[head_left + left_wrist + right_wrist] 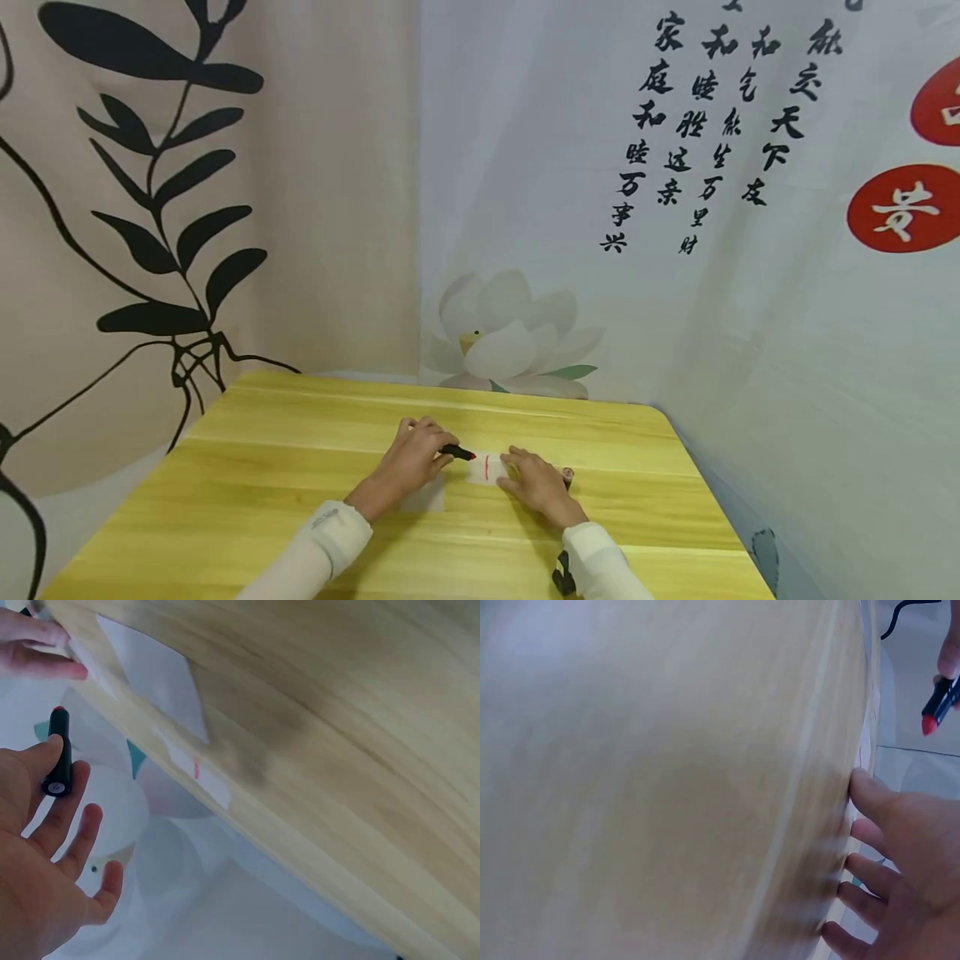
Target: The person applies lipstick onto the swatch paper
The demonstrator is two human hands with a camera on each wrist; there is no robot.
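My left hand point(414, 454) holds a black lipstick point(60, 754) between thumb and fingers. Its red tip points toward a small white paper point(477, 470) with a red stroke on it. In the left wrist view, the other fingers of that hand are spread loosely away from the tube. My right hand point(538, 483) rests at the paper's right edge, fingers extended, with fingertips on the tabletop in the right wrist view. A larger white sheet point(426, 497) lies partly behind the left wrist. Beside the right hand stands a small dark cylinder point(567, 477) with a pinkish round end.
The yellow wooden table point(225, 467) ends at a rounded far right corner. A white cloth backdrop point(510, 167) hangs behind it, printed with a leafy plant, a lotus and dark writing. A small black object point(564, 575) shows beside the right sleeve.
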